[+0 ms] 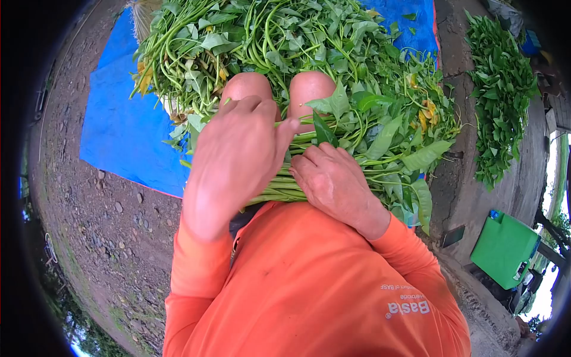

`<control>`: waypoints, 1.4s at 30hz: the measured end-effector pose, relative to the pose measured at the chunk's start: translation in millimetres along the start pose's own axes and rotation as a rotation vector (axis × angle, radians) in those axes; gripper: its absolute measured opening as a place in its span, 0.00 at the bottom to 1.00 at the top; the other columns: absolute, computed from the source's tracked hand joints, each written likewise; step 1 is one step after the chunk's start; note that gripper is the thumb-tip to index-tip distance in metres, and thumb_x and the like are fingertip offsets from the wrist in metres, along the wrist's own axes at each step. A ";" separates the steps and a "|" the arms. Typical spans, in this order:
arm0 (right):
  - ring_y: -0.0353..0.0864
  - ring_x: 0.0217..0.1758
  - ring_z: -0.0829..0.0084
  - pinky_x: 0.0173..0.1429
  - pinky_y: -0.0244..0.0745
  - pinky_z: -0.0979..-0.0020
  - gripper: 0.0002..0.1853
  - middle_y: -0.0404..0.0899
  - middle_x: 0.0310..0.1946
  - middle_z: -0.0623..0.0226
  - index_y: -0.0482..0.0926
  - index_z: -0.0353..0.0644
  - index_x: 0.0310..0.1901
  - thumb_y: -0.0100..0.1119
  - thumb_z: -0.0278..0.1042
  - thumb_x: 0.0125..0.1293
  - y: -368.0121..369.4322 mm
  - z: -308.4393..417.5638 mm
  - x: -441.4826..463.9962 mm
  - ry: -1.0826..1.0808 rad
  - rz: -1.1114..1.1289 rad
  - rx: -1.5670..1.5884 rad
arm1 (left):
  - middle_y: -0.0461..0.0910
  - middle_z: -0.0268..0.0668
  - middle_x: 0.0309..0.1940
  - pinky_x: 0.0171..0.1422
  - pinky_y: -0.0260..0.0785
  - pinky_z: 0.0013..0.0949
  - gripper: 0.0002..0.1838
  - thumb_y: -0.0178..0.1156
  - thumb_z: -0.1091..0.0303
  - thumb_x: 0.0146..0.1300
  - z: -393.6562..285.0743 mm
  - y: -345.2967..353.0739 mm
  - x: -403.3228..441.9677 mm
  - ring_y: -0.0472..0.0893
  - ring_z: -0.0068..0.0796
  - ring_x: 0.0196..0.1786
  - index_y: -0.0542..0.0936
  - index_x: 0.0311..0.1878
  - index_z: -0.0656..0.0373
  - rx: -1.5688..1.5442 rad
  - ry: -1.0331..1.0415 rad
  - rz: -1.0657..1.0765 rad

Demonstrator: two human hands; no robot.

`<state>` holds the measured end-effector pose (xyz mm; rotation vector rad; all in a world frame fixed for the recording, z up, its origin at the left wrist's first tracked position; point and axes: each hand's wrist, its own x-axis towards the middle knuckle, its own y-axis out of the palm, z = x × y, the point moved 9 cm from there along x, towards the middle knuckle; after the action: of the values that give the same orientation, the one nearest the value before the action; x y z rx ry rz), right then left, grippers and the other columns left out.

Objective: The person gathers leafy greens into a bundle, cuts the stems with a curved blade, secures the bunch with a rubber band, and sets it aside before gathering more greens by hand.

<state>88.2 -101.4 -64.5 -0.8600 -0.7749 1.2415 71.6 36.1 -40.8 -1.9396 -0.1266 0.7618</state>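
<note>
Two bare hands are at a bunch of greens (279, 191) lying across the person's lap, close against the orange shirt (333, 273). The right hand (336, 184) clasps it from above, fingers bent and close together over the stems. The left hand (235, 154) is over the other end, slightly blurred, its thumb standing away from the fingers; those curl out of sight, so I can't tell whether they pinch anything.

The bunch runs sideways, its long axis crossing the body: bare stems toward the person's left, leafy tips toward the right, past the right wrist.

Just beyond the knees (247, 89) a big tangled pile of greens (285, 35), with some yellow leaves (426, 113), spreads over a blue sheet (119, 137) and crowds the bunch's leafy end. Stony ground (119, 238) lies on the left. Well off to the right are another heap of greens (499, 89) and a green box (502, 250).
</note>
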 end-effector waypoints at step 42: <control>0.79 0.56 0.52 0.66 0.75 0.55 0.23 0.83 0.53 0.53 0.82 0.30 0.61 0.69 0.32 0.67 -26.6 -16.9 -53.8 0.223 0.212 0.240 | 0.90 0.38 0.56 0.65 0.77 0.35 0.30 0.67 0.43 0.76 -14.7 182.2 50.4 0.85 0.25 0.56 0.86 0.66 0.59 -0.717 0.256 0.887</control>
<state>106.5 -159.4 -51.1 -0.8805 -0.3540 1.3656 77.4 -44.1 -212.6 -2.7886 0.7641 1.1117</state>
